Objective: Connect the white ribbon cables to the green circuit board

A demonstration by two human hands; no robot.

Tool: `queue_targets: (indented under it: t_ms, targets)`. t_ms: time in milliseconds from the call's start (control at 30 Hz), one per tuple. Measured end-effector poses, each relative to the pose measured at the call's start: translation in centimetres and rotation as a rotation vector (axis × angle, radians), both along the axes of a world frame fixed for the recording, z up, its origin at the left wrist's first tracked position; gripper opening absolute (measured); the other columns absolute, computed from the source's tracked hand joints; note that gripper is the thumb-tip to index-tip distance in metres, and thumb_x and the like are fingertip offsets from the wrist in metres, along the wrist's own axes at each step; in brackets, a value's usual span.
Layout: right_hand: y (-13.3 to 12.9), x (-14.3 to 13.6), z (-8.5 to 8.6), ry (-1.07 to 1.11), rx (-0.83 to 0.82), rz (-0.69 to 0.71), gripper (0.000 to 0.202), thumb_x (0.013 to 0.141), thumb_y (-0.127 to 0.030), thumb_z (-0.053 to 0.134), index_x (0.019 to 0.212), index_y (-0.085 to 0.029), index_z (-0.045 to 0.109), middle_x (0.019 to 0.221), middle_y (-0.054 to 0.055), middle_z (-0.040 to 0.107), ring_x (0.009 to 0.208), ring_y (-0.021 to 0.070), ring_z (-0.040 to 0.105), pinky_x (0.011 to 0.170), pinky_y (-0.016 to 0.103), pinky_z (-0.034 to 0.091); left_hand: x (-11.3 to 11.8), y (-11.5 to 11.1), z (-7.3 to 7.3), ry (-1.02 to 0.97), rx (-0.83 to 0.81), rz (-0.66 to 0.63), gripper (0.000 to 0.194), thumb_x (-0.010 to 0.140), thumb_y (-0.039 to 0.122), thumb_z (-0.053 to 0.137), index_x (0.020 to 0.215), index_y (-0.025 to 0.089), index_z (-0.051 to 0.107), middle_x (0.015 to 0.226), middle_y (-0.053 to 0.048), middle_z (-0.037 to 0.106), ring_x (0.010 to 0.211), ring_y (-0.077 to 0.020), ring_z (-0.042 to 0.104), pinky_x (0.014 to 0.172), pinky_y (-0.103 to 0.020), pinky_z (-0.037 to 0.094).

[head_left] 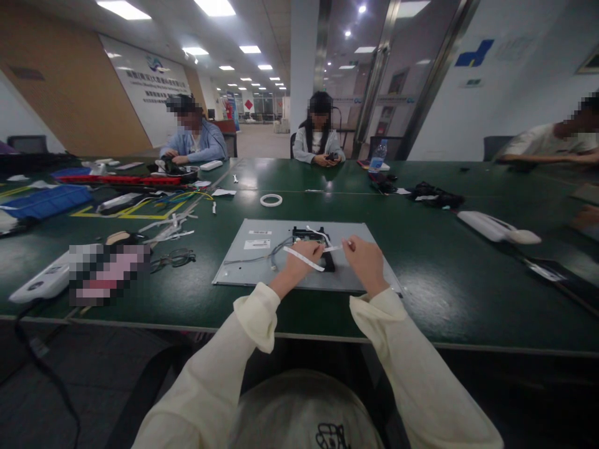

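White tape spans the short gap between the left hand and right hand, each with thumb and fingers pinched together on it, above the middle of the gray panel. Both hands are within the panel's side edges, well apart from the tape roll beyond its far edge. The held stretch's long axis runs left to right, roughly along that edge.
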State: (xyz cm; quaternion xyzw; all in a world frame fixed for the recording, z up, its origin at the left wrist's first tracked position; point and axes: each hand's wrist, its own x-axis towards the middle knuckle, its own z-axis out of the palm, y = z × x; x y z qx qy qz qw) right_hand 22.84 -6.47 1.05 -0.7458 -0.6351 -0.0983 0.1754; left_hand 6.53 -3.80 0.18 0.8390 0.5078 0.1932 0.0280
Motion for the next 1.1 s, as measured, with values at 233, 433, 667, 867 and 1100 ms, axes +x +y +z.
queue_targets:
  t_ms: [233,433,667,867,1100]
  targets:
    - [0.00,-0.27,-0.22,-0.053,-0.170,0.015,0.033,0.089,-0.038,0.037,0.081,-0.019,0.062,0.074,0.007,0.063,0.071,0.0168,0.058,0.055,0.024,0.027,-0.16,0.07,-0.06,0.059,-0.039,-0.018,0.038,0.089,0.032,0.036,0.074,0.015,0.067,0.075,-0.007,0.066,0.071,-0.0163,0.060,0.067,-0.025,0.041]
    - [-0.10,-0.36,-0.31,-0.034,-0.183,-0.012,0.038,0.087,-0.044,0.036,0.080,-0.018,0.062,0.076,0.008,0.064,0.076,0.0197,0.061,0.055,0.025,0.031,-0.26,-0.07,-0.15,0.055,-0.027,0.011,0.042,0.088,0.035,0.035,0.072,0.015,0.068,0.070,-0.007,0.066,0.067,-0.0161,0.060,0.062,-0.025,0.040]
    - [-0.23,-0.59,-0.48,-0.042,-0.189,-0.010,0.039,0.085,-0.050,0.042,0.084,-0.016,0.061,0.079,0.009,0.064,0.078,0.0208,0.061,0.061,0.025,0.036,-0.02,-0.50,-0.06,0.061,-0.059,0.037,0.039,0.085,0.039,0.041,0.075,0.013,0.069,0.069,-0.009,0.065,0.073,-0.0195,0.061,0.067,-0.027,0.042]
    - [-0.30,-0.90,-0.84,-0.101,-0.208,0.023,0.041,0.085,-0.051,0.040,0.086,-0.016,0.061,0.080,0.010,0.064,0.079,0.0223,0.062,0.062,0.026,0.039,0.27,-0.75,-0.15,0.136,-0.058,0.037,0.039,0.085,0.039,0.041,0.079,0.012,0.068,0.073,-0.010,0.066,0.076,-0.0205,0.062,0.068,-0.027,0.044]
    - [-0.33,-0.97,-0.93,-0.150,-0.225,0.019,0.042,0.086,-0.051,0.038,0.085,-0.016,0.060,0.081,0.011,0.064,0.078,0.0253,0.062,0.059,0.029,0.040,0.56,-0.64,-0.64,0.183,-0.037,0.050,0.040,0.085,0.038,0.040,0.084,0.010,0.068,0.078,-0.013,0.066,0.080,-0.0232,0.063,0.069,-0.030,0.046]
